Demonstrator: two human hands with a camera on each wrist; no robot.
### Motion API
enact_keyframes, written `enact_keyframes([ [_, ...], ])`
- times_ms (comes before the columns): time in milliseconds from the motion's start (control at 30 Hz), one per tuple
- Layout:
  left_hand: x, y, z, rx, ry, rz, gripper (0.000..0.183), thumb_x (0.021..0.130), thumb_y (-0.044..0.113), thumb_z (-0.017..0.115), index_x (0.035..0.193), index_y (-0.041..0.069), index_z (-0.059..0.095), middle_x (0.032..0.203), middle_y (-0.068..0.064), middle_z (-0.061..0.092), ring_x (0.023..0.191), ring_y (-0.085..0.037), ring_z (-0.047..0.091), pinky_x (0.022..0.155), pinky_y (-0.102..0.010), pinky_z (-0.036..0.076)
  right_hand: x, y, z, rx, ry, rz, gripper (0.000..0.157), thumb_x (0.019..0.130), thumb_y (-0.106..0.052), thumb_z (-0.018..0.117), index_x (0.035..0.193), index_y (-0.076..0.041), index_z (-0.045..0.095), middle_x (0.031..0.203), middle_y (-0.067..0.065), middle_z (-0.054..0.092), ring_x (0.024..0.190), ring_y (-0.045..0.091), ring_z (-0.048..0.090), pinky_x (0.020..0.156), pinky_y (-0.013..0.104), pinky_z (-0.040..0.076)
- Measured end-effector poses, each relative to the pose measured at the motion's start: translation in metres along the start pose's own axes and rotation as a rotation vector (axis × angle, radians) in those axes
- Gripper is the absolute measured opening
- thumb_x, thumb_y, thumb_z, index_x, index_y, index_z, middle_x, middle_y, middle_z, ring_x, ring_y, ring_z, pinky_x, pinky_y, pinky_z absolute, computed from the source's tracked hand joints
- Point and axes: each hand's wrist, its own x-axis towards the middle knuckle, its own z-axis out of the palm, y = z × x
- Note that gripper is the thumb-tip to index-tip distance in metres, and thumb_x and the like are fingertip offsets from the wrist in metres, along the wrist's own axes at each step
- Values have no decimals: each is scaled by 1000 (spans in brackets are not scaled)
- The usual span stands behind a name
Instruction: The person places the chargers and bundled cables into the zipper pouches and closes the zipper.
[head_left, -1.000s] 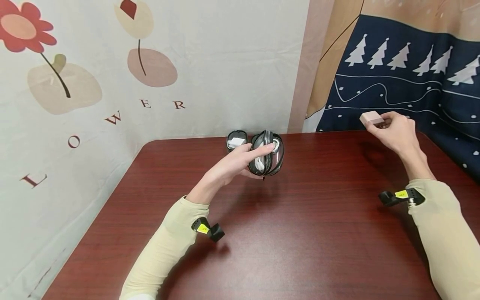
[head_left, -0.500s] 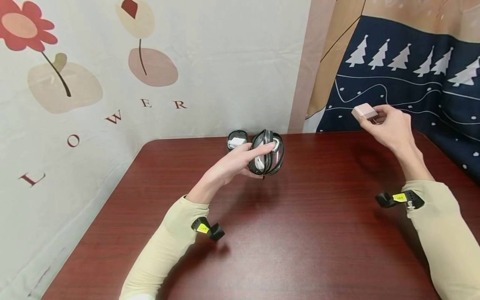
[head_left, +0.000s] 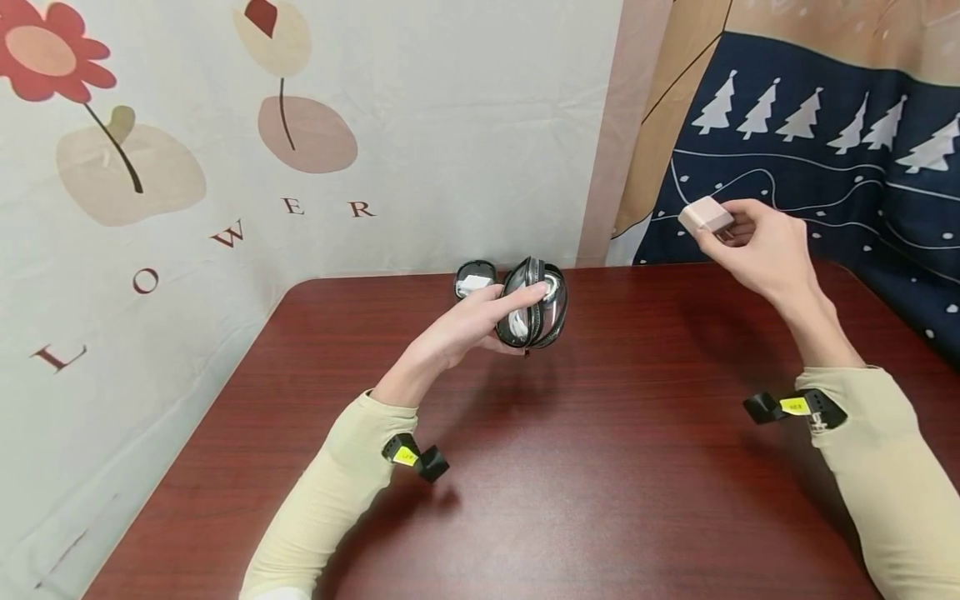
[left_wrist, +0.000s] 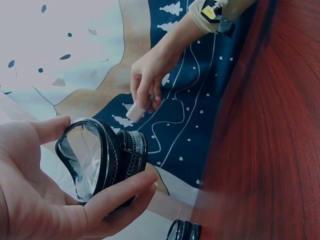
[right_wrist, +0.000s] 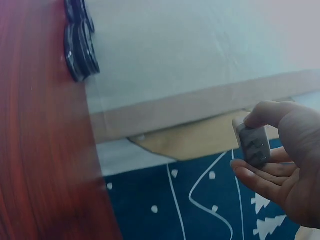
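Observation:
My left hand (head_left: 468,321) grips a small rounded clear pouch (head_left: 517,321) with black zip edging, thumb on one side and fingers on the other. A white cable and something shiny show through its plastic. The left wrist view shows the pouch (left_wrist: 86,162) close up, its clear face beside the palm. Over to the right, my right hand (head_left: 776,250) pinches a pale charger plug (head_left: 705,215) above the table, its metal prongs facing the palm. Seen from the right wrist, the plug's (right_wrist: 254,145) grey face shows between thumb and fingers.
Another black-edged clear pouch (head_left: 475,279) with a white item inside stands at the back of the reddish-brown table (head_left: 585,467), against the pale printed wall cloth (head_left: 450,125). A navy cloth (head_left: 795,179) with white trees hangs at the right. Dark pouches (right_wrist: 81,52) line the table edge.
My right hand has moved left and slightly up with the charger plug, turning it so its prongs show more. My left hand and the pouch have stayed almost still.

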Motion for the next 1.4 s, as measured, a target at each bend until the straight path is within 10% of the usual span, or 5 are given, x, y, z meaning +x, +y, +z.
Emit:
enact_keyframes([
  [300, 2, -1, 0, -22, -4, -1, 56, 98, 42, 63, 136, 2, 52, 121, -24, 66, 105, -23, 66, 83, -44, 60, -6, -23, 1, 36, 1, -78, 48, 89, -29, 75, 122, 4, 65, 109, 27, 70, 71, -22, 45, 68, 1, 34],
  [567, 1, 1, -2, -11, -13, 12, 53, 100, 41, 60, 134, 1, 54, 121, -26, 65, 101, -22, 67, 83, -43, 60, -11, -40, 4, 29, 7, -146, 43, 87, -25, 77, 119, 2, 68, 104, 23, 72, 73, -18, 51, 70, 3, 36],
  [800, 0, 2, -2, -12, -16, 13, 52, 100, 39, 60, 134, 1, 54, 121, -25, 66, 100, -23, 68, 83, -43, 60, -18, -53, 7, 35, 0, -196, 41, 87, -23, 78, 118, 2, 68, 103, 23, 72, 84, 36, 71, 72, 4, 36],
  [1400, -1, 2, 2, -52, -14, 9, 52, 100, 40, 59, 134, 1, 53, 111, -18, 68, 94, -22, 68, 83, -44, 60, -33, -81, 20, 69, -54, -296, 43, 84, -17, 82, 120, 2, 68, 105, 18, 73, 80, 29, 72, 67, 1, 40],
])
